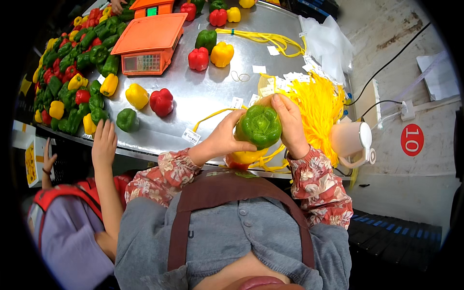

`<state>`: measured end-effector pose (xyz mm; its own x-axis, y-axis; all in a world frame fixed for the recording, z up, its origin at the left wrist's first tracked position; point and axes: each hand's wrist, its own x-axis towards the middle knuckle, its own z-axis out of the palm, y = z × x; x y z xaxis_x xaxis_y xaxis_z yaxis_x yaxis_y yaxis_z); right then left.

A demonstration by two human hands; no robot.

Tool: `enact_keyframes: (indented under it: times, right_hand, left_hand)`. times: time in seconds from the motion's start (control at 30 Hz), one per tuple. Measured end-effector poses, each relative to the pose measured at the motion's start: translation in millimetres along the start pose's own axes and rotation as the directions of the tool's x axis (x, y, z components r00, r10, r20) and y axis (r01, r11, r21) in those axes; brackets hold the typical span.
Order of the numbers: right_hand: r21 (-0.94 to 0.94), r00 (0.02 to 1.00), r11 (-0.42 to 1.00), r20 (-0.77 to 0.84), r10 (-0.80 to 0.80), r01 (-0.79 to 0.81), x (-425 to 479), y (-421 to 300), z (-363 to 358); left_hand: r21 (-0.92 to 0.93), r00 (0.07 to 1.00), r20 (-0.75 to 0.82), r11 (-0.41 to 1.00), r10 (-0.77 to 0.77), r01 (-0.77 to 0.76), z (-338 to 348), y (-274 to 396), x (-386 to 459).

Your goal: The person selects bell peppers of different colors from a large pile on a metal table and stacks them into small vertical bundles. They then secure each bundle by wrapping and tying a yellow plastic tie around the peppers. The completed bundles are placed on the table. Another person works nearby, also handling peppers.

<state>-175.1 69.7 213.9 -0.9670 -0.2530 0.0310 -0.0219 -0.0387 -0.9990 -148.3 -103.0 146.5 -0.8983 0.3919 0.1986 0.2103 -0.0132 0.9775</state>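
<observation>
Both of my hands are on a green bell pepper (261,127) covered by fine mesh netting. My left hand (222,136) clasps its left side, with the thumb across the front. On the other side, my right hand (293,125) holds the netting (266,100) near the top with its thumb. Below the green pepper, a yellow bell pepper (248,156) and a red one (233,163) show partly; whether the same net encloses them is hard to tell. A yellow strap (214,115) with a white printed tag (191,136) lies left of my hands.
An orange scale (148,34) stands on the metal table (156,136) near a large pepper pile (72,69). Yellow net bags (315,108) with tags lie right, beside a lidded pitcher (349,141). Loose peppers (222,54) stand in groups. A co-worker's hand (104,141) is at left.
</observation>
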Motion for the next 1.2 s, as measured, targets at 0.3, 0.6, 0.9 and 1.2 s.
enact_keyframes:
  times: [0.3,0.6,0.9,1.2]
  right_hand:
    - [-0.433,0.893,0.781,0.190,-0.409,0.450,-2,-33,-10]
    - [0.083,0.912,0.965,0.315,-0.264,0.250,0,-24,-16]
    - [-0.004,0.942,0.998,0.330,0.057,-0.059,-42,31,-30]
    - [-0.296,0.943,0.940,0.328,-0.066,0.169,-58,16,-14]
  left_hand:
    - [-0.161,0.992,0.108,0.983,-0.071,0.088,18,8,-9]
    - [0.022,0.998,0.054,0.999,0.028,-0.029,11,38,10]
    - [0.094,0.993,-0.103,0.995,0.049,-0.039,21,46,-4]
    - [0.075,0.997,-0.053,0.996,0.050,-0.046,15,50,-1]
